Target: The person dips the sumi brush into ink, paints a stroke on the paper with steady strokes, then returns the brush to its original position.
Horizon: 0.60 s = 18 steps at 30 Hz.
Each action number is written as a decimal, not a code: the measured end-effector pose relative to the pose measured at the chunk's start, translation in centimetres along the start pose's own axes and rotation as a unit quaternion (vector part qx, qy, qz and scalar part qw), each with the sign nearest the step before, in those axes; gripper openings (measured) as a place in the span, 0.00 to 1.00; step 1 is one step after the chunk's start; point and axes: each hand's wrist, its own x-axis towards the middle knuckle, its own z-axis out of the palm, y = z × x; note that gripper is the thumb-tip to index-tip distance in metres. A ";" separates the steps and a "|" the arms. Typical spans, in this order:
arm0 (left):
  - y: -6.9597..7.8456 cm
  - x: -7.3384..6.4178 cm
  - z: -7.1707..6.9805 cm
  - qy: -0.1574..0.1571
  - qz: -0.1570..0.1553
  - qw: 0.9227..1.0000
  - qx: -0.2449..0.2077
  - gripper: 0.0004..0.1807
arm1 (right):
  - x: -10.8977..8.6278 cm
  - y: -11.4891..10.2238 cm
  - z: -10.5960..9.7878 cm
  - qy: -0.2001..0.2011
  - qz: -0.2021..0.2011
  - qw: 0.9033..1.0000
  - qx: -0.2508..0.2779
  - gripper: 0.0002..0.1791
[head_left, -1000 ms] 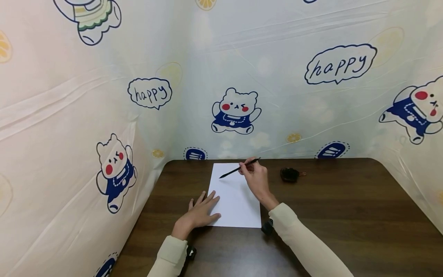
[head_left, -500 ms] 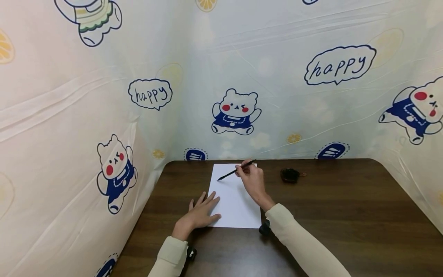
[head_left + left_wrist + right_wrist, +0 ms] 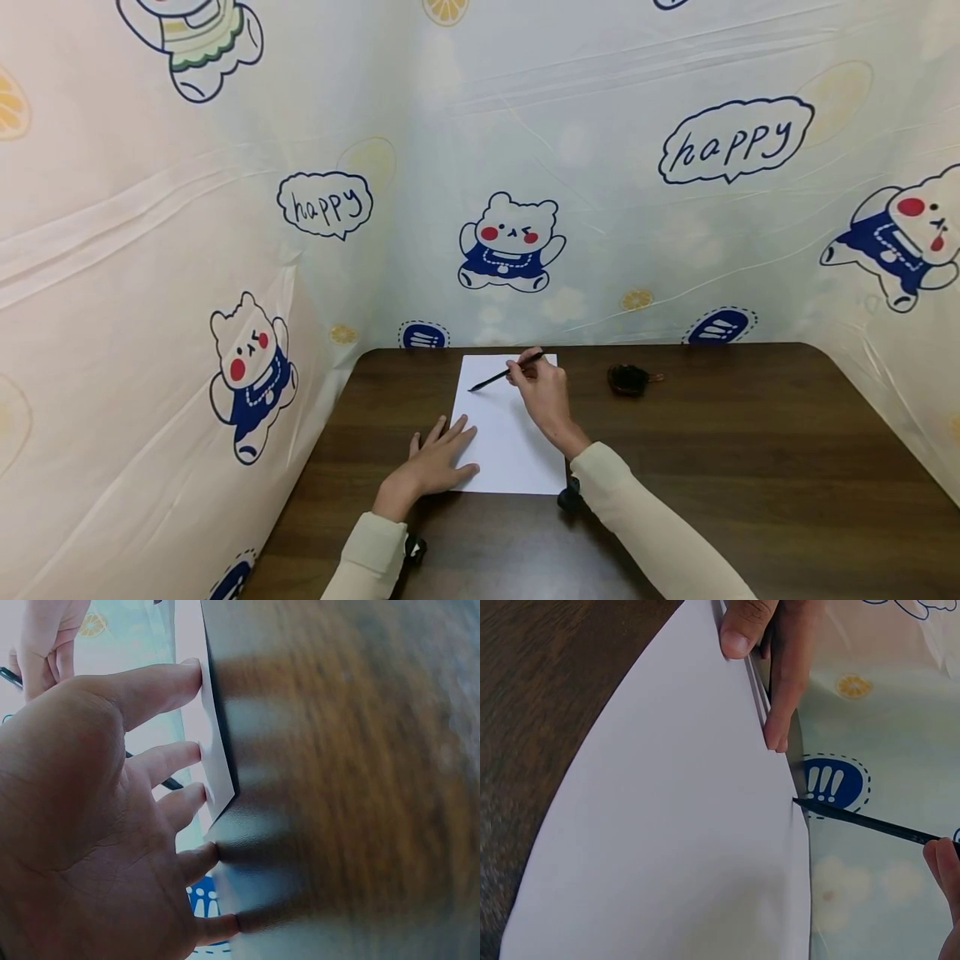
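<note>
A plain white sheet of paper [image 3: 517,442] lies on the dark wooden table. My right hand [image 3: 546,398] pinches a slim black pencil [image 3: 491,382], slanted with its pointed end down at the sheet's upper left. In the right wrist view the pencil's tip [image 3: 801,801] meets the paper's surface, while only the fingers [image 3: 946,874] of that hand show at the edge. My left hand [image 3: 433,465] rests spread over the paper's lower left edge. Seen from the left wrist, its thumb and two fingers touch the sheet [image 3: 216,761]; the other fingertips are on the wood.
To the right of the sheet sits a small dark object [image 3: 628,379] with a thin reddish end. Behind the table [image 3: 712,467] hangs a pale curtain [image 3: 600,183] printed with bears and orange slices. Each wrist carries a small black camera.
My right hand has moved a little left and toward me with the pencil, whose tip has shifted slightly down and left over the paper. The left hand has stayed put.
</note>
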 end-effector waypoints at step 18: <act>0.2 0.0 -0.1 -0.007 -0.006 1.000 -0.002 0.40 | -0.4 -0.2 0.2 -0.006 -0.049 0.998 -0.047 0.05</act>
